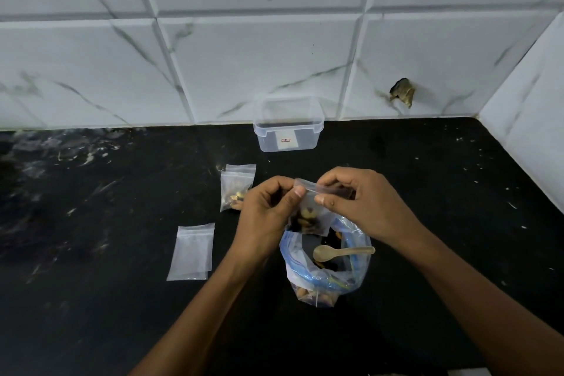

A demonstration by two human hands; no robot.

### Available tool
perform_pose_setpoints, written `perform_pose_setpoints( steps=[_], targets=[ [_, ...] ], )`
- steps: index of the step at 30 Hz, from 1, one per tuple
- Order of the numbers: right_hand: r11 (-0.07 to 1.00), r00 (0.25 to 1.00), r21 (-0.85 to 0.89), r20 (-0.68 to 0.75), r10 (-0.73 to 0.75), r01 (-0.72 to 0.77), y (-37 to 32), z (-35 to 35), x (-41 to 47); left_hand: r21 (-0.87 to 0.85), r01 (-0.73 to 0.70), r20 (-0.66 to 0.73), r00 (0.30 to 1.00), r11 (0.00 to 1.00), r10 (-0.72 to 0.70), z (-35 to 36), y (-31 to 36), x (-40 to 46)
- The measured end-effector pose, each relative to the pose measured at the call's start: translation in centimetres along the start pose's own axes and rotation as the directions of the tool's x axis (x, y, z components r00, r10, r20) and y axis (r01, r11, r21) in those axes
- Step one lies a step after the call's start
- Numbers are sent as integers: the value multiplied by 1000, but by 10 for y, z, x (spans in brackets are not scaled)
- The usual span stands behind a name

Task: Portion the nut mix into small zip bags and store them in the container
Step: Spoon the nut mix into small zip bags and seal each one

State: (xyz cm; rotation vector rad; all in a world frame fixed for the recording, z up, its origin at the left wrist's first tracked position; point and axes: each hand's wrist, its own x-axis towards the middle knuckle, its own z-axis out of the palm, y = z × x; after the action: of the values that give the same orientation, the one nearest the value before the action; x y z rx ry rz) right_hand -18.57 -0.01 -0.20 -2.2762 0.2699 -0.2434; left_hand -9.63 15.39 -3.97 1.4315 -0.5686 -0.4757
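Note:
Both hands hold a small zip bag (311,217) with nuts in its bottom, above the big nut-mix bag. My left hand (268,207) pinches the bag's top left corner. My right hand (357,201) pinches the top strip from the right. The large blue-edged bag of nut mix (326,281) stands open on the counter with a wooden spoon (341,252) lying across its mouth. A filled small bag (236,188) lies to the left. Empty small bags (192,252) lie nearer the front left. The clear plastic container (288,125) stands open by the wall.
The black counter (122,192) is speckled with crumbs and scratches. A white marble-tiled wall (274,55) runs behind, with a chipped hole (402,91) at the right. A side wall (531,119) closes the right corner.

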Motion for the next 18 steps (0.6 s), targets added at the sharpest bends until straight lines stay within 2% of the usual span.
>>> perform_pose_setpoints(
  steps=[4,12,18],
  targets=[
    [999,998,-22,-57,-34,33,-2,0,5,33,-20,12,1000,999,19,1,3,3],
    [998,996,-40,-74,-48,45,-6,-6,14,15,-32,57,998,999,31,2,12,14],
    [998,997,-43,-62,-43,40,-8,-5,16,84,-75,34,997,994,72,0,10,17]
  ],
)
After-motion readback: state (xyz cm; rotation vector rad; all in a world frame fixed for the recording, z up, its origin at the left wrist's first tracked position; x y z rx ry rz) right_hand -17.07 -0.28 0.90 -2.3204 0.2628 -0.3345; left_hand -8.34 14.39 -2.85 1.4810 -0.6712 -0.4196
